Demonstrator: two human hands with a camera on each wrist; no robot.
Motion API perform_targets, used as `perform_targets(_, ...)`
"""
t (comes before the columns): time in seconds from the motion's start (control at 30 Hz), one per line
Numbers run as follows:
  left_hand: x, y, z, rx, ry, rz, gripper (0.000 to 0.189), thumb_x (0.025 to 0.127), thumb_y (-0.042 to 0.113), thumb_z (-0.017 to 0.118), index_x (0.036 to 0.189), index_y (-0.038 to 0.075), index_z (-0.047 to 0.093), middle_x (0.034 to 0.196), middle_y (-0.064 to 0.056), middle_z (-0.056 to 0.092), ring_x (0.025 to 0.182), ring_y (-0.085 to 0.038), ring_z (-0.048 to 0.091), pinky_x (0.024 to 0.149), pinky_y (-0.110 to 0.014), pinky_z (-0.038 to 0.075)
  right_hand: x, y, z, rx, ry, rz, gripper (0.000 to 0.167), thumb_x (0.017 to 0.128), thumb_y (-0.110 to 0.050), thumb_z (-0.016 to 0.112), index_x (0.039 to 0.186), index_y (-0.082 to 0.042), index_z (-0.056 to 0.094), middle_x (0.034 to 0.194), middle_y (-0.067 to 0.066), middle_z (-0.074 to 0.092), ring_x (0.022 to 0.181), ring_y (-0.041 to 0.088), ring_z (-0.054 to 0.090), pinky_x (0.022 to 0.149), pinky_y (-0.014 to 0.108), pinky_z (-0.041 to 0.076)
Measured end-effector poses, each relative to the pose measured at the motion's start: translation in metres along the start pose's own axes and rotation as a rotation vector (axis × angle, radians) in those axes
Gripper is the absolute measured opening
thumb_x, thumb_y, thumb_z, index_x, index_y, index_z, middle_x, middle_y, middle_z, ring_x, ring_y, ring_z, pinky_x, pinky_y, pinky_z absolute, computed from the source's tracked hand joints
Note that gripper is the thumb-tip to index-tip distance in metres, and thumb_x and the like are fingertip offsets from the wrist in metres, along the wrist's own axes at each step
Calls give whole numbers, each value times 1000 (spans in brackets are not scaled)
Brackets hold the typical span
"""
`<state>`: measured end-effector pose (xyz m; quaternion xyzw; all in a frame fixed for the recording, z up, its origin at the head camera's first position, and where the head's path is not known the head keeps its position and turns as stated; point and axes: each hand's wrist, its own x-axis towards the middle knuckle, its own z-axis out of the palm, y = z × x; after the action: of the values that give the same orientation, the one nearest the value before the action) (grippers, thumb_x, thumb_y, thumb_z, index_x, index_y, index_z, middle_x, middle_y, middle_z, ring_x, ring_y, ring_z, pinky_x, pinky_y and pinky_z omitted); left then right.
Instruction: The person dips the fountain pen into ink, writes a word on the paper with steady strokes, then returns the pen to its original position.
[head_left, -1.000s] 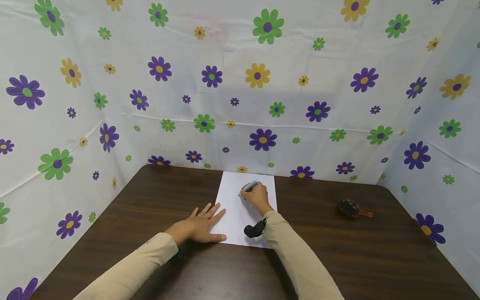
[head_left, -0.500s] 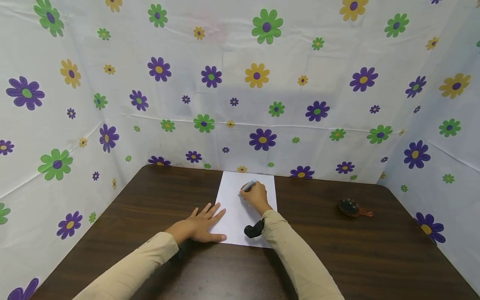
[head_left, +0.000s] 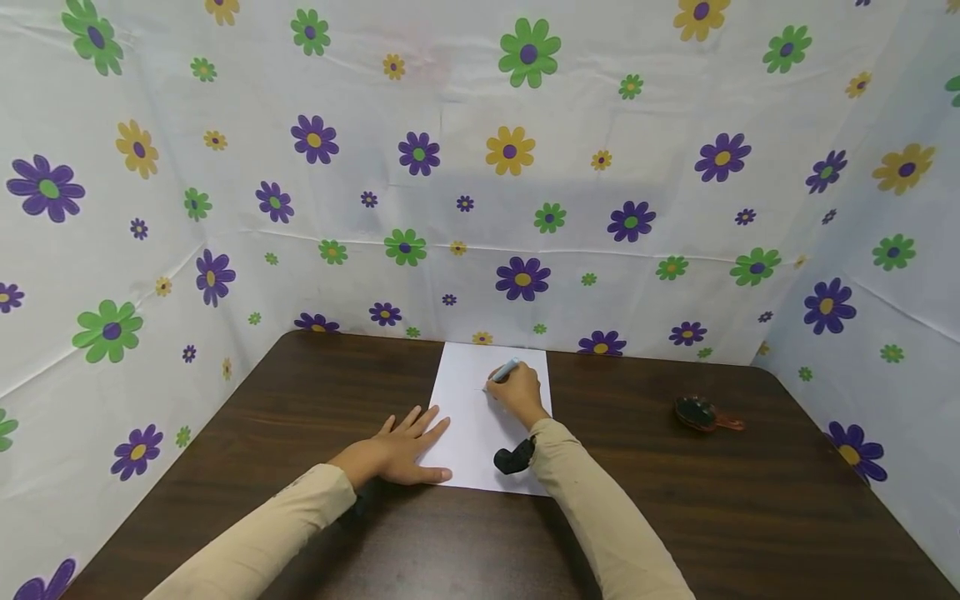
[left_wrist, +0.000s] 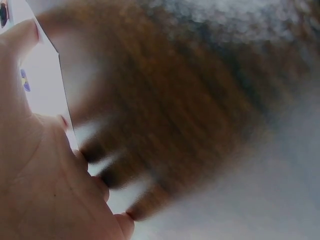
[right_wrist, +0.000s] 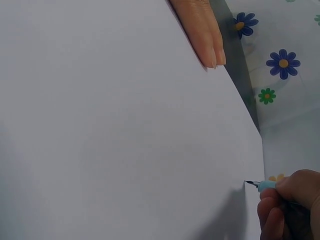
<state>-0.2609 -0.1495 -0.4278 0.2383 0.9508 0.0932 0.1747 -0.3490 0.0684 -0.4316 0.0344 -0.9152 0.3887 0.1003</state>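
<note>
A white sheet of paper (head_left: 468, 433) lies on the dark wooden table. My left hand (head_left: 405, 450) rests flat with fingers spread, partly on the sheet's left edge and partly on the wood. The right hand (head_left: 519, 393) pinches a light blue fountain pen (head_left: 504, 369) between thumb and fingers over the upper part of the sheet. In the right wrist view, the pen's metal nib (right_wrist: 251, 183) meets the paper at the end of a thin line. Fingers of the left hand (right_wrist: 200, 32) press along the paper's edge there. The left palm (left_wrist: 45, 185) shows large in the left wrist view.
To the right on the table (head_left: 637, 500) lies a small brown pan-shaped object (head_left: 697, 412) with a dark face and short handle. A flower-printed white sheet (head_left: 450, 183) hangs behind and at both sides. A black wrist-worn device (head_left: 513, 458) hangs at the right cuff.
The right hand and pen have shifted slightly right across the paper. A faint short line now shows left of the pen tip. The left hand stays in place.
</note>
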Motion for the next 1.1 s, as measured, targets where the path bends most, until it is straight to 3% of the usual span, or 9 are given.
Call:
perform_targets(0.23, -1, 1, -1, -2, -7, -3, 90, 87, 69, 48, 155, 19, 16, 162, -9, 4, 147, -37, 3, 111, -66, 4, -2, 5, -9, 3, 20, 3, 5, 79, -11, 71, 74, -10, 72, 59, -1, 65, 56, 11, 56, 56, 26, 45)
perform_targets(0.53, -2, 0, -2, -8, -8, -5, 90, 87, 69, 48, 155, 20, 15, 162, -9, 4, 147, -36, 2, 111, -65, 4, -2, 15, -18, -14, 53, 37, 4, 77, -13, 72, 74, -10, 71, 63, 0, 65, 60, 13, 58, 62, 31, 49)
perform_targets(1.1, -3, 1, -3, -27, -5, 20, 92, 86, 70, 47, 155, 17, 16, 162, -11, 4, 147, -38, 2, 111, -66, 2, -6, 27, -33, 15, 66, 67, 6, 78, -12, 72, 76, -7, 69, 65, 2, 65, 57, 14, 55, 51, 25, 43)
